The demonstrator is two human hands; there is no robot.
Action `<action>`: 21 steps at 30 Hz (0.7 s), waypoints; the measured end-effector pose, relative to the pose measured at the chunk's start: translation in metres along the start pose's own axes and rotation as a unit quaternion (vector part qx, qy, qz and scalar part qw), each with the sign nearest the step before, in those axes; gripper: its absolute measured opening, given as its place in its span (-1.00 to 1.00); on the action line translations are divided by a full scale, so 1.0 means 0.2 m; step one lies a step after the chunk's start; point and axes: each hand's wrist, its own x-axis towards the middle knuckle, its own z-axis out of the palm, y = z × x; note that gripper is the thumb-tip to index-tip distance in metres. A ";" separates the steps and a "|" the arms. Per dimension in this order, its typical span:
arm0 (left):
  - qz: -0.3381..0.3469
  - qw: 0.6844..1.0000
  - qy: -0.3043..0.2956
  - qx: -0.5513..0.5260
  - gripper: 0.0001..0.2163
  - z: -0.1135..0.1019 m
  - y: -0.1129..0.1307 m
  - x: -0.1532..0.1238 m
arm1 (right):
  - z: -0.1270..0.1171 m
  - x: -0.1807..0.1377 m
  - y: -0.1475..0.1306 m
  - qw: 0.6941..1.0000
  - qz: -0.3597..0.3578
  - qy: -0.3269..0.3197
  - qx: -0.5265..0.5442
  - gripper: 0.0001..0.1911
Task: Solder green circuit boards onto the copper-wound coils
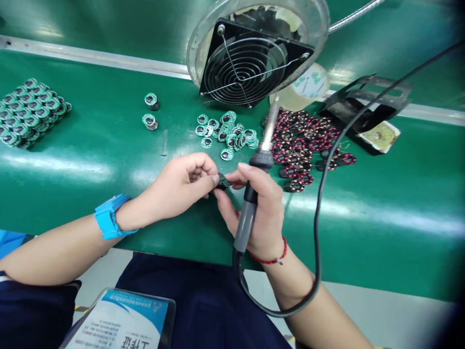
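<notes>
Between finger and thumb, my left hand [189,186] pinches a small round part with a green circuit board [223,182]. A soldering iron [250,208] rests in my right hand [263,208], its tip angled up and away. The thumb and fingertips of that hand also reach the small part's right side. Just beyond lies a loose heap of round green circuit boards [232,133]. To the right of it is a pile of black-cored coils with red and copper windings [298,145]. Two board-topped coils [150,121] stand apart at the upper left.
A fan [241,72] in a clear round housing stands at the back. Behind the coils are a tape roll [308,87] and a black iron stand with a sponge [381,137]. Stacked assemblies [31,114] sit far left. The iron's cable [319,218] loops over my right forearm.
</notes>
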 end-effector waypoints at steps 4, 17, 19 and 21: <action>-0.009 1.000 -0.016 0.005 -0.92 0.00 -0.01 0.01 | -0.02 0.00 0.00 0.999 0.006 -0.033 -0.039 -0.33; 0.184 0.913 -0.065 0.359 -0.65 -0.04 -0.08 0.04 | -0.08 -0.04 0.10 0.989 0.130 -0.011 0.066 -0.41; 0.171 0.888 -0.094 0.416 -0.73 -0.04 -0.10 0.05 | -0.09 -0.04 0.12 0.984 0.150 -0.002 0.094 -0.43; 0.169 0.877 -0.095 0.440 -0.82 -0.03 -0.12 0.05 | -0.09 -0.05 0.13 0.980 0.162 0.002 0.113 -0.44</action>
